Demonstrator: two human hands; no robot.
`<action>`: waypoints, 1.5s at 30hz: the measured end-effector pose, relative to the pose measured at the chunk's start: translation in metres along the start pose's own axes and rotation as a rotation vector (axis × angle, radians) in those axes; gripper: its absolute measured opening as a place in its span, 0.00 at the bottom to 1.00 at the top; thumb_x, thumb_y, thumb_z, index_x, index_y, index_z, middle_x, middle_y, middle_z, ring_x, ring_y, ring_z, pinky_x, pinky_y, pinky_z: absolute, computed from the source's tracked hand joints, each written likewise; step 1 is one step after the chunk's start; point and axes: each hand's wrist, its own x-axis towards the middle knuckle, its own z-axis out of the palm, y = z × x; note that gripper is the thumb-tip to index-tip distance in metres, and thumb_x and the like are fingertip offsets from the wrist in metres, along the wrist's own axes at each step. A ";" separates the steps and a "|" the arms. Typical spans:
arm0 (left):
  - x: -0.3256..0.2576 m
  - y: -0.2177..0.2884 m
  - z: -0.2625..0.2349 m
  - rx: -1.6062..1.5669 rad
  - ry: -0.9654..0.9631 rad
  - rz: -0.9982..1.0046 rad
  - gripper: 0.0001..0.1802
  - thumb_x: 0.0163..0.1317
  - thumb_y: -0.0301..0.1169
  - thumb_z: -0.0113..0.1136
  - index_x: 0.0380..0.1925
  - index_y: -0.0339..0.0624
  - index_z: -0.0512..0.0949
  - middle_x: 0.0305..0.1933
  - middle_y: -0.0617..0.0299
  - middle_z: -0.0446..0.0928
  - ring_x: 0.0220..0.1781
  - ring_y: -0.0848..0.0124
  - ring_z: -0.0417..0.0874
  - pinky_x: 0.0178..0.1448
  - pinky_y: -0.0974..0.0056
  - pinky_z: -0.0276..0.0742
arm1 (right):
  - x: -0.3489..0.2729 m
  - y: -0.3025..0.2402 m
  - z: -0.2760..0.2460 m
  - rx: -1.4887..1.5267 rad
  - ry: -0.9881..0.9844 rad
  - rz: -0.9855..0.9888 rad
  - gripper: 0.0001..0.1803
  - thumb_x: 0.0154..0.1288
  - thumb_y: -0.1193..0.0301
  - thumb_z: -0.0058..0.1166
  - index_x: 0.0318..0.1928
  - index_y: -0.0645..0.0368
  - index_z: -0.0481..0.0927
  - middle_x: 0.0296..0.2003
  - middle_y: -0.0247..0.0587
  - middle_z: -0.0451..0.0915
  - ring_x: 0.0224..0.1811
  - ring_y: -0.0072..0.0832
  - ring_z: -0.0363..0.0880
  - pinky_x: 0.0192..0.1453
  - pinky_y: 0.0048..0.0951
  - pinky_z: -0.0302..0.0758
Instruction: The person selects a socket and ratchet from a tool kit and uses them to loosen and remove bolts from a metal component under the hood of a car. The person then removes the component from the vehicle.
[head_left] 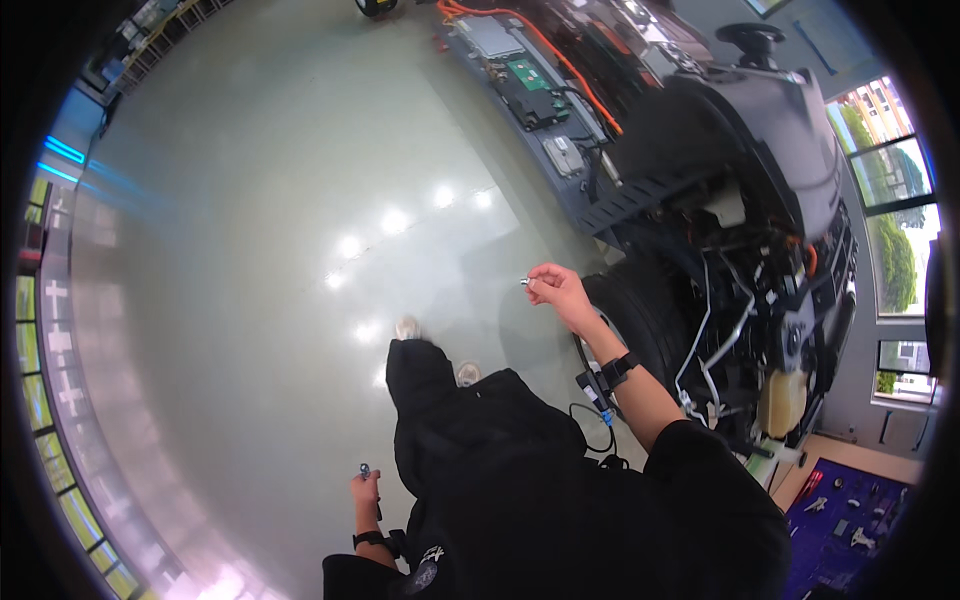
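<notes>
A small silvery fastener (524, 283) is pinched between the fingertips of the right hand (556, 290), raised clear of the stripped vehicle chassis (730, 230) alongside. A small metal tool (365, 470) is gripped in the closed left hand (366, 490), held low. The glossy grey floor (260, 230) reflects ceiling lights; windows (890, 160) stand beyond.

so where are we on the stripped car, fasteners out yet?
Looks done: the car chassis stands stripped, wiring and an orange cable exposed. In hand: the right hand pinches a small silver bolt or socket; the left hand holds a small metal tool. Left: parts lie on the blue mat; how many fasteners remain can't be told.
</notes>
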 end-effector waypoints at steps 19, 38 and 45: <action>0.138 0.617 0.150 0.451 -0.480 0.016 0.11 0.59 0.32 0.66 0.27 0.36 0.78 0.19 0.72 0.71 0.22 0.82 0.66 0.26 0.70 0.61 | 0.516 0.146 -0.301 -0.839 0.938 0.314 0.11 0.55 0.70 0.63 0.34 0.66 0.81 0.27 0.50 0.82 0.32 0.44 0.83 0.40 0.37 0.78; 0.089 0.707 0.263 0.758 -0.573 -0.123 0.12 0.63 0.34 0.61 0.36 0.35 0.78 0.27 0.63 0.79 0.31 0.77 0.75 0.38 0.67 0.71 | 0.571 0.201 -0.362 -0.782 1.011 0.423 0.10 0.58 0.74 0.63 0.38 0.65 0.79 0.26 0.47 0.82 0.29 0.39 0.83 0.37 0.35 0.78; 0.095 0.715 0.269 0.742 -0.593 -0.150 0.12 0.64 0.35 0.61 0.35 0.35 0.78 0.27 0.63 0.79 0.31 0.78 0.75 0.38 0.67 0.71 | 0.570 0.200 -0.377 -0.951 0.795 0.405 0.09 0.59 0.74 0.61 0.39 0.64 0.79 0.30 0.54 0.82 0.35 0.50 0.82 0.41 0.42 0.77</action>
